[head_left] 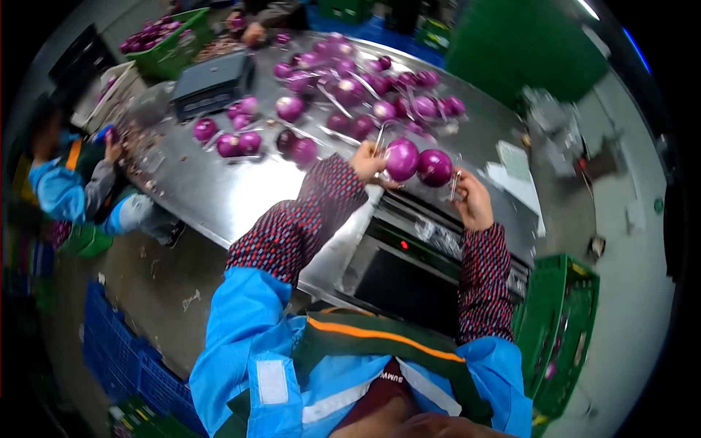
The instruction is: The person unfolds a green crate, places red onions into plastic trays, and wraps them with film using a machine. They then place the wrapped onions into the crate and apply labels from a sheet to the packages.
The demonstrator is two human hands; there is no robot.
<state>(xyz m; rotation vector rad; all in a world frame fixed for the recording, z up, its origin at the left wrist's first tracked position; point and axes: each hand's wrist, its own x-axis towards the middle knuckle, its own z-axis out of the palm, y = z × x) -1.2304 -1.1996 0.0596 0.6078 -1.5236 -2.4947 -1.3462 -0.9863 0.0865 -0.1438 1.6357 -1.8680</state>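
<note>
Two large red onions [401, 159] sit side by side in a clear plastic pack, held up over the near edge of the metal table [197, 175]. My left hand [370, 163] is closed on the pack's left end, thumb and fingers pinching the plastic. At its right end, my right hand [473, 198] pinches the plastic the same way. Below the pack is a black machine [416, 281] with a small red light and crumpled clear film on it. Many packed red onions [349, 91] are spread over the table just beyond my hands.
A grey scale [213, 82] stands at the back left, near a green crate of onions [164, 44]. One co-worker [73, 182] is at the left side; another person's hand [254, 33] shows at the far end. Papers [517, 175] lie at right, above green crates [558, 328].
</note>
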